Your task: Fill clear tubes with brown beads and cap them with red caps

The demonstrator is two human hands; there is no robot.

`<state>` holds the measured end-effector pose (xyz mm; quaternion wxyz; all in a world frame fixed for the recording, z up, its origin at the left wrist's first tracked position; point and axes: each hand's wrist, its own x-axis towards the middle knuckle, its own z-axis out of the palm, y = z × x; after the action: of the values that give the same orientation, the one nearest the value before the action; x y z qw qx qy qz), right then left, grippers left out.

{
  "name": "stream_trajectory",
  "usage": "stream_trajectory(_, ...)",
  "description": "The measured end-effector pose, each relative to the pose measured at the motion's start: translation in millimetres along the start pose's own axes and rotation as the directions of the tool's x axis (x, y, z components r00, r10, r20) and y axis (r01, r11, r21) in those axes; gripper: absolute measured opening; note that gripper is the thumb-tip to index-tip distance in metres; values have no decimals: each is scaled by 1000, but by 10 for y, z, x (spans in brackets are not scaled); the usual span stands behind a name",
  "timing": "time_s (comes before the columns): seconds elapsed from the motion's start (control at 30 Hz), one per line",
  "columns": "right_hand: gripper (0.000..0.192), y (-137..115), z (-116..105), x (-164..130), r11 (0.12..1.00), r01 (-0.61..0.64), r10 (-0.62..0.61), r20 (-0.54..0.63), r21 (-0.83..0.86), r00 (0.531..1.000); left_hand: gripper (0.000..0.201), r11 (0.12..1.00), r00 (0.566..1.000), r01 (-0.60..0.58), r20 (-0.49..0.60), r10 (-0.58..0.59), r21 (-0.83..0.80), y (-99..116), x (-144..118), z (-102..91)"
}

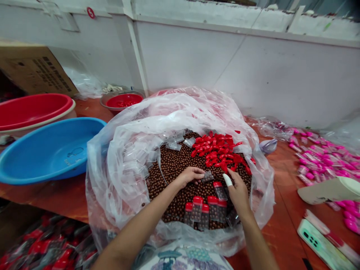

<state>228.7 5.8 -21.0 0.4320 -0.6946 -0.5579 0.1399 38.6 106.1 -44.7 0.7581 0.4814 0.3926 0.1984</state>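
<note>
White partition walls back a reddish table (284,225). Left hand (191,175) pinches a small clear container (207,176) over brown balls (174,168), apparently scooping; right hand (239,192), fingers loosely curled and empty, reaches toward red caps (218,150). Capped containers (206,210) lie close, a blue basin (47,153) left.

brown beads (174,165) | red caps (216,150) | blue basin (42,153)
</note>
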Motion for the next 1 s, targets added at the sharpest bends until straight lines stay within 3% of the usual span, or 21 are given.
stream_trajectory(0.1, 39, -29, -23, -37, 993, -82, 84, -25, 88, 996, 37, 997, 999, -23, 32, 26, -72, 32, -103, -9)
stream_trajectory(0.23, 42, -61, -43, -77, 971, -158, 164, -22, 179, 986, 43, 956, 989, -48, 118, 85, -290, 89, -310, 8)
stream_trajectory(0.37, 46, -102, -34, -101, 937, -243, 251, 2, 252, 968, 39, 910, 990, -62, 86, 107, -411, 122, -494, 68)
stream_trajectory(0.7, 47, -288, -98, -136, 837, -332, 314, 117, 434, 942, 39, 870, 985, -119, 51, 163, -479, 155, -636, 201)
stream_trajectory(0.9, 43, -331, -124, -172, 707, -431, 374, 220, 561, 901, 39, 871, 988, -87, 72, 139, -484, 97, -673, 244)
stream_trajectory(1.0, 42, -315, -89, -178, 712, -418, 366, 210, 564, 906, 37, 860, 990, -79, 62, 127, -504, 56, -702, 247)
